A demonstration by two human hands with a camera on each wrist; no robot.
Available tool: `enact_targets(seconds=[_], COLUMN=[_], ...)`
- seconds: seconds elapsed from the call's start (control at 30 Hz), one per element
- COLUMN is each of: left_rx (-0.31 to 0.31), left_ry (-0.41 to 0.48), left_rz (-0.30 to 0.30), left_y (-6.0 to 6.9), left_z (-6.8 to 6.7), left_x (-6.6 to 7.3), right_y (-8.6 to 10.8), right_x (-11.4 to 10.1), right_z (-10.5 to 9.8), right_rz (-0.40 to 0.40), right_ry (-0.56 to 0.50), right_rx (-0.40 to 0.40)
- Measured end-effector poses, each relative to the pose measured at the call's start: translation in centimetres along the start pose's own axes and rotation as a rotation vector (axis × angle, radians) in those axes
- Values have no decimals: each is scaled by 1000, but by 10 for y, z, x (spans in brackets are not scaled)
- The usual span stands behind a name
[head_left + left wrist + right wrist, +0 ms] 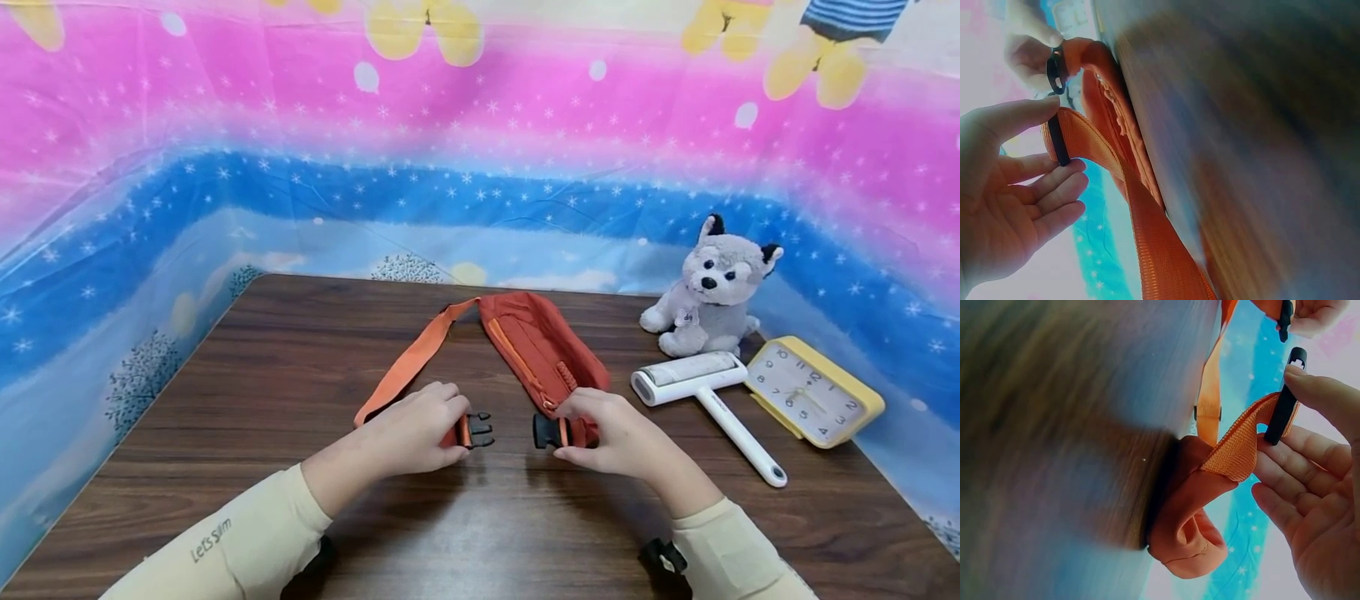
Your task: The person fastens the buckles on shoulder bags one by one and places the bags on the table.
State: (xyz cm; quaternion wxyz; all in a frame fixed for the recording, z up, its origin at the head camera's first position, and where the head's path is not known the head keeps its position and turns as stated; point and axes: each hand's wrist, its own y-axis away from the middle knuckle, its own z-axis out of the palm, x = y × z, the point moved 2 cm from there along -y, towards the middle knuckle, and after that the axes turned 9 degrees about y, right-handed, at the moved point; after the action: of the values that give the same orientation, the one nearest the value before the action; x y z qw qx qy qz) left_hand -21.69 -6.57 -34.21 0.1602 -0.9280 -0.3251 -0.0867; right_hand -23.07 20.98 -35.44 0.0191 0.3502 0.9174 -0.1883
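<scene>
A rust-red waist bag (543,342) with an orange zip lies on the table, its orange strap (416,358) looping out to the left. My left hand (420,429) pinches the black pronged buckle half (480,429) at the strap's end between thumb and fingers. On the other side, my right hand (615,429) pinches the black socket half (551,432), joined to the bag by short webbing (1238,447). The two buckle halves face each other with a gap between them. Both are held above the tabletop in the wrist views.
On the right of the brown wooden table (247,358) sit a grey plush dog (720,283), a white lint roller (735,425) and a yellow alarm clock (813,392). A printed pink and blue cloth (480,183) hangs behind the table.
</scene>
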Motion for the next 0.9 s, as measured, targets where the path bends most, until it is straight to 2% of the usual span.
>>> enact_targets(seconds=[0.73,0.9], left_rx=[13,24], left_ry=[28,32], left_rz=[1,21], left_y=[-6,-8], left_z=[2,3], left_x=[9,10], right_y=[-2,-2], right_x=[-4,-4], right_z=[2,2], right_rz=[-11,-6], right_ry=[-13,-13], right_rx=[14,8])
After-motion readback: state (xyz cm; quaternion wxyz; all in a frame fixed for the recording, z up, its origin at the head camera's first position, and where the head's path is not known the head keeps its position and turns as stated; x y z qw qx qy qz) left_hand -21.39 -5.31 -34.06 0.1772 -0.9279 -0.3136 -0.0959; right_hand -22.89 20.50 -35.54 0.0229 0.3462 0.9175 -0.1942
